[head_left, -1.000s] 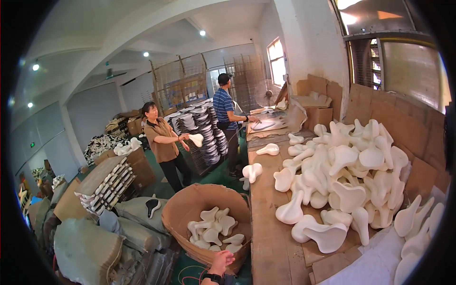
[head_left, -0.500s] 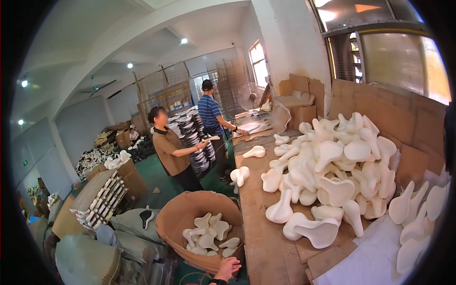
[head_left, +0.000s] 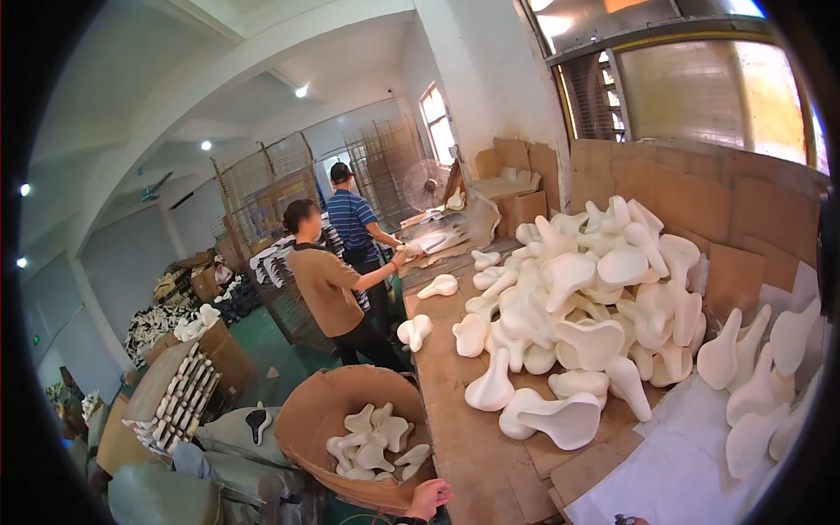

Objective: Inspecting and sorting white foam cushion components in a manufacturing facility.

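My left hand (head_left: 429, 499) is low in the view, beside the near rim of a large cardboard bin (head_left: 302, 411) and the table's left edge. Its fingers are partly spread, with nothing seen in them. Several cream bicycle saddle pads (head_left: 371, 458) lie inside the bin. On the table, a big heap of similar saddle pads (head_left: 567, 276) rises to the right of that hand. At the bottom edge, over a white sheet (head_left: 669, 468), a small dark thing (head_left: 623, 520) just shows; whether my right hand is on it I cannot make out.
More saddle pads (head_left: 752, 394) stand at the right on the sheet. Cardboard panels (head_left: 669, 179) line the wall. Two people (head_left: 328, 280) are at the table's far end near a fan (head_left: 429, 185). Grey bundles (head_left: 166, 494), one bearing a black saddle (head_left: 256, 424), fill the lower left.
The view has swung right, shifting the scene left. The brown-shirted person has turned and stepped to the table beside the other one. A small dark thing now shows at the bottom edge.
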Demonstrator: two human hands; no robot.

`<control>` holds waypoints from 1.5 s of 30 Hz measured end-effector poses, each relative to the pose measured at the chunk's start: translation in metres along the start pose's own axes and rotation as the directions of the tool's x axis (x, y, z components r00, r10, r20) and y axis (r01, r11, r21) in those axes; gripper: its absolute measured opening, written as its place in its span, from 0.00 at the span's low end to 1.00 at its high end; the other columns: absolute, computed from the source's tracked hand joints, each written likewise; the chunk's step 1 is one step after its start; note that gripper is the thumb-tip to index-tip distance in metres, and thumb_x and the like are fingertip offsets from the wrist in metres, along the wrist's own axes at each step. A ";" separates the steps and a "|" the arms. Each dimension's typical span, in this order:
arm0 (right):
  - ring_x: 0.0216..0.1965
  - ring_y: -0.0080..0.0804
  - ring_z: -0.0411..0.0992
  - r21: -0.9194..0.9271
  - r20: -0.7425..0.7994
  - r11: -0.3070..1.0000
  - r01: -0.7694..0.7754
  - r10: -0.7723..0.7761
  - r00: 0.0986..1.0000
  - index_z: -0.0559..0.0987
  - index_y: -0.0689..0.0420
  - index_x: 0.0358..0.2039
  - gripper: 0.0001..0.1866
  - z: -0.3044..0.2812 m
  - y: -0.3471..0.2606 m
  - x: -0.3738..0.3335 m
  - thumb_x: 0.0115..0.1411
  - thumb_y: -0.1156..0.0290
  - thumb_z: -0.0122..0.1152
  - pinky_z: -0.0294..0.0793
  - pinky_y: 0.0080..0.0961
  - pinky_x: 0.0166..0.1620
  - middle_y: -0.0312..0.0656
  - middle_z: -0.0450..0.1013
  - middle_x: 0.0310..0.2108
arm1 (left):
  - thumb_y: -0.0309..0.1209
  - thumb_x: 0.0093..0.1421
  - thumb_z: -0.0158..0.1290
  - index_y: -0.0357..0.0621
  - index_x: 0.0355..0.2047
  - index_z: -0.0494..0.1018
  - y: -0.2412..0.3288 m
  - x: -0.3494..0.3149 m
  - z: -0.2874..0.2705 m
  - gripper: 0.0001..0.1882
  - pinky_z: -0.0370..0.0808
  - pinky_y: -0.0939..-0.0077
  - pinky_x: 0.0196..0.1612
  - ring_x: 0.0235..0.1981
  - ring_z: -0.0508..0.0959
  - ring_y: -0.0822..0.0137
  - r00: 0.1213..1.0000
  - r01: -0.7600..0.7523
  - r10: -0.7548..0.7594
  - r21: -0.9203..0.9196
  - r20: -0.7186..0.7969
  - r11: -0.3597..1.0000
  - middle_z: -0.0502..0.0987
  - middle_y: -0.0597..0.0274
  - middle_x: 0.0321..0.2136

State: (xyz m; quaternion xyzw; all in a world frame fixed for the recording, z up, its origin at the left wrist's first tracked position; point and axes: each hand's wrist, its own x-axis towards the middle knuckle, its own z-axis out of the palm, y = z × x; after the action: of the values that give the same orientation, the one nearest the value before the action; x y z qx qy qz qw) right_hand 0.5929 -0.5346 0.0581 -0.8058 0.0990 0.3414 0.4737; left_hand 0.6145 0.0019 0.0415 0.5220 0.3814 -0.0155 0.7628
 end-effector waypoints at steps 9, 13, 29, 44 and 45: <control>0.14 0.29 0.69 0.088 -0.032 0.996 0.028 -0.025 0.999 0.76 0.60 0.39 0.16 0.002 -0.007 -0.015 0.54 0.63 0.58 0.69 0.26 0.17 0.41 0.73 0.20 | 0.30 0.61 0.49 0.42 0.44 0.68 0.005 -0.008 0.029 0.12 0.75 0.63 0.41 0.35 0.78 0.55 0.999 0.006 -0.007 0.020 0.037 1.000 0.76 0.55 0.35; 0.13 0.28 0.68 0.048 -0.032 0.999 -0.011 0.013 0.999 0.75 0.60 0.40 0.17 0.003 -0.006 -0.013 0.55 0.62 0.58 0.69 0.25 0.17 0.41 0.73 0.20 | 0.31 0.61 0.49 0.42 0.43 0.68 0.003 -0.005 0.033 0.11 0.75 0.62 0.41 0.35 0.78 0.54 0.998 0.022 -0.024 0.028 0.064 0.999 0.75 0.54 0.35; 0.13 0.28 0.70 0.107 -0.035 0.994 0.027 -0.023 0.999 0.76 0.58 0.37 0.15 0.010 0.061 0.037 0.54 0.62 0.59 0.70 0.24 0.17 0.41 0.73 0.22 | 0.20 0.53 0.52 0.55 0.64 0.38 0.029 -0.013 0.047 0.45 0.75 0.67 0.27 0.23 0.77 0.60 0.989 -0.141 0.142 -0.018 0.045 0.990 0.74 0.56 0.30; 0.14 0.26 0.67 0.178 -0.031 0.964 0.195 -0.193 0.981 0.76 0.59 0.42 0.17 -0.009 0.017 -0.031 0.49 0.71 0.57 0.69 0.24 0.18 0.38 0.72 0.22 | 0.14 0.48 0.50 0.54 0.66 0.29 0.143 -0.070 0.113 0.53 0.68 0.77 0.19 0.15 0.68 0.72 0.749 -0.663 0.660 0.037 0.064 0.748 0.68 0.64 0.17; 0.14 0.26 0.67 0.182 -0.026 0.964 0.193 -0.191 0.981 0.76 0.59 0.42 0.17 -0.009 0.019 -0.030 0.49 0.71 0.57 0.69 0.24 0.18 0.38 0.72 0.22 | 0.14 0.48 0.50 0.54 0.66 0.29 0.167 -0.077 0.120 0.53 0.68 0.78 0.19 0.15 0.68 0.72 0.699 -0.715 0.712 0.053 0.071 0.697 0.68 0.65 0.17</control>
State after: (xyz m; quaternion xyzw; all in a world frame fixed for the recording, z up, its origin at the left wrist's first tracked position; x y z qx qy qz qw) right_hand 0.5650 -0.5571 0.0672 -0.7659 0.0535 0.2798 0.5763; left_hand 0.6978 -0.0483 0.2384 0.6572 0.1315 0.2550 0.6970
